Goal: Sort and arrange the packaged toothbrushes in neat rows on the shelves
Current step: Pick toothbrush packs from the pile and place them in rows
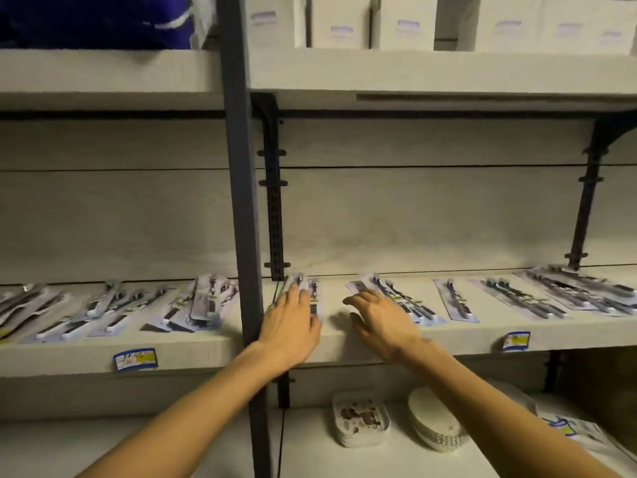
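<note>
Packaged toothbrushes lie flat along the middle shelf [448, 336]. My left hand [293, 319] rests with straight fingers on a pack [314, 291] just right of the dark upright post. My right hand [379, 315] lies with spread fingers on the left edge of a neighbouring pack [396, 298]. Further right lie a single pack [455, 300] and an overlapping heap of packs [558, 291]. In the left bay, several packs [103, 308] lie scattered at slanting angles, some overlapping.
A dark upright post [244, 201] divides the two bays. White boxes [396, 22] stand on the top shelf, a blue bag [96, 19] at top left. On the lower shelf sit stacked paper plates [434, 422] and a square plate stack [360, 419]. Price labels [136, 358] hang on the shelf edge.
</note>
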